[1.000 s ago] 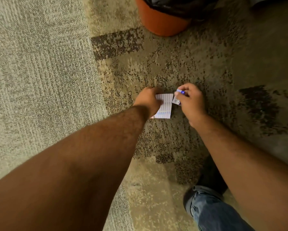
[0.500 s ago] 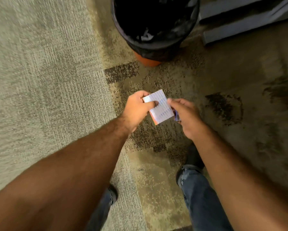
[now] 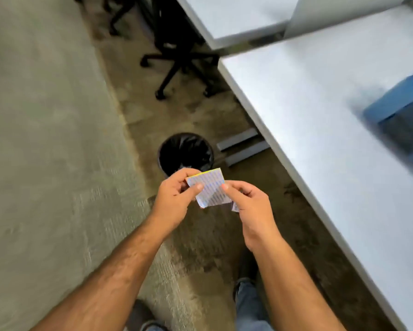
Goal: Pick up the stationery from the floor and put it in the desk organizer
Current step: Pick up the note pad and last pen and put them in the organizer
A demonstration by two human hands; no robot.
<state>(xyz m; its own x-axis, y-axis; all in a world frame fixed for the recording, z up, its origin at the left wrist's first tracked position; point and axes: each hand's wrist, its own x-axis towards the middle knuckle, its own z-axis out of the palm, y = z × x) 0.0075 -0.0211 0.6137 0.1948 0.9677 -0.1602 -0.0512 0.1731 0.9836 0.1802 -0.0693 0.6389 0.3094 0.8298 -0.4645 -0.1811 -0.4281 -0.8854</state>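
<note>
A small white pad of sticky notes (image 3: 210, 188) with blue print and a yellow top edge is held at waist height between both hands. My left hand (image 3: 174, 200) pinches its left edge with thumb on top. My right hand (image 3: 249, 206) touches its right edge with the thumb and also grips a small white item (image 3: 235, 207), mostly hidden under the fingers. A blurred blue desk organizer (image 3: 401, 115) stands on the white desk (image 3: 320, 111) at the far right.
A black-lined bin (image 3: 186, 154) stands on the carpet just beyond my hands. A black office chair base (image 3: 177, 65) is farther back. A second white desk (image 3: 236, 17) is at the top. My shoes and jeans show at the bottom.
I have risen from the floor with the pad; both hands lifted it from the carpet to waist height. The view swung up, revealing the desk and the organizer.
</note>
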